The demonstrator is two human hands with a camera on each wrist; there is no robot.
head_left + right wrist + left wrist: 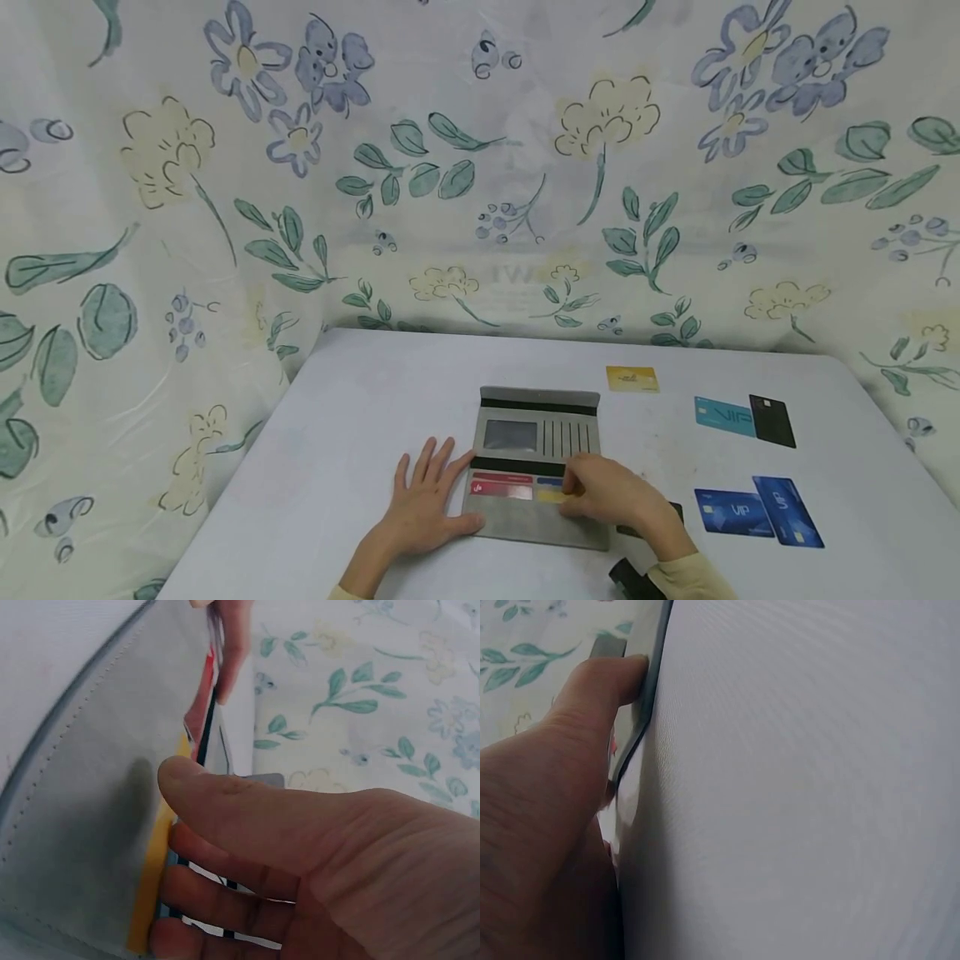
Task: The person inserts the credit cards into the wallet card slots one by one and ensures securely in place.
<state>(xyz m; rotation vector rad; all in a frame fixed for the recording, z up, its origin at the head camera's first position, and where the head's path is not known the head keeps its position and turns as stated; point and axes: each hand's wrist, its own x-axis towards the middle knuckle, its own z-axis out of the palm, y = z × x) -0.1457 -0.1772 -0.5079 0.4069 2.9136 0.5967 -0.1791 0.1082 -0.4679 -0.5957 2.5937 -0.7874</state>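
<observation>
A grey wallet [540, 521] lies unfolded on the white table, with a clear window and several slots in its upper half. A red-and-white card [501, 486] sits in its lower pocket. Beside it is a yellow card [150, 885], partly in the pocket, with a blue strip behind it. My right hand [618, 496] pinches the yellow card near its top, thumb in front and curled fingers behind; they hide part of it. My left hand [427, 504] lies spread at the wallet's left edge, its thumb [626, 679] resting on the wallet's lower corner.
A yellow card [632, 379] lies behind the wallet to the right. Farther right are a teal card [723, 415] overlapping a black card [772, 421], and two blue cards [733, 512] that overlap. A dark card [628, 531] shows partly under my right wrist.
</observation>
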